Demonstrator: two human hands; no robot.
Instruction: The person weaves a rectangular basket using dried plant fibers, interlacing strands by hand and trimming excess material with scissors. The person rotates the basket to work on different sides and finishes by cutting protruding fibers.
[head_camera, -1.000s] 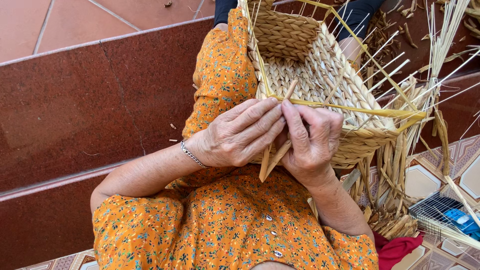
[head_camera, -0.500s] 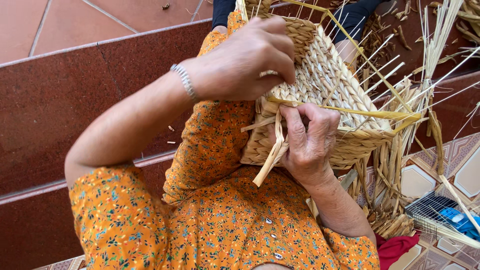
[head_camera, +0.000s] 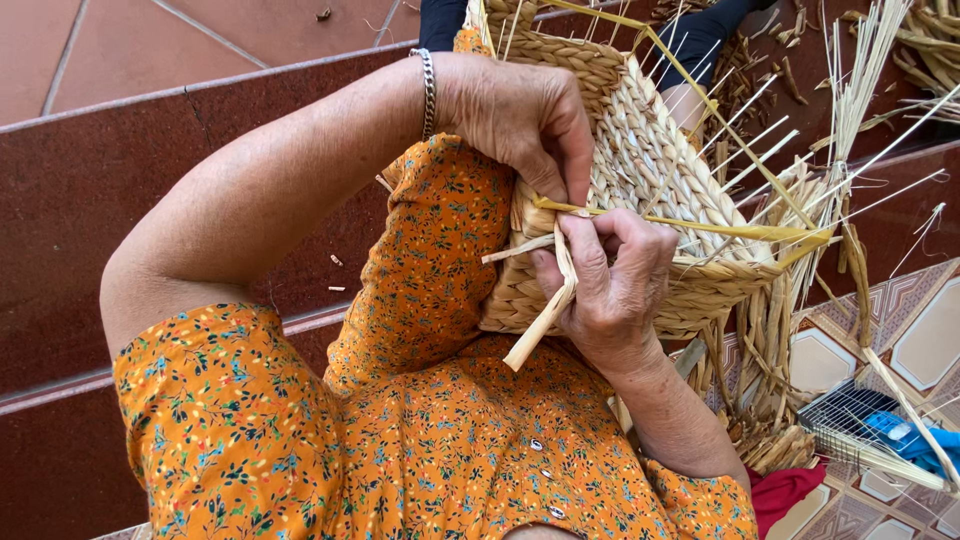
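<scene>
The right hand (head_camera: 612, 290) is closed in a narrow pinch on a flat, pale straw-coloured weaving strand (head_camera: 545, 315), thumb and forefinger pressing it against the near wall of the half-woven rectangular basket of twisted tan fibre (head_camera: 650, 180). The loose end of the strand hangs down and to the left below the hand, over the orange flowered fabric (head_camera: 440, 430) of the person's clothing. The left hand (head_camera: 520, 120) reaches in from the upper left with the forearm raised across the lap; its fingers curl downward and close on the basket's near edge just above the right hand, where a thin yellow-green strip (head_camera: 690, 227) runs along the rim towards the right corner. Fingertips of both hands are almost touching at that spot. A silver chain bracelet (head_camera: 428, 90) sits on the left wrist.

The basket rests tilted on the lap, against the knee, its open mouth turned up and away. Its near edge lies under the hands and its far edge reaches the top of the picture. Thin pale stakes (head_camera: 760, 130) stick out of its right side in a fan, and thicker unwoven fibre ends (head_camera: 770, 340) hang down from the right corner.

To the left is a dark red polished stone step (head_camera: 80, 200) with lighter reddish tiles (head_camera: 150, 40) above it. At the lower right, on a patterned tiled floor (head_camera: 920, 320), lie a small wire grid (head_camera: 850, 420) and a blue object (head_camera: 915, 440) beside a red cloth (head_camera: 785, 490).
</scene>
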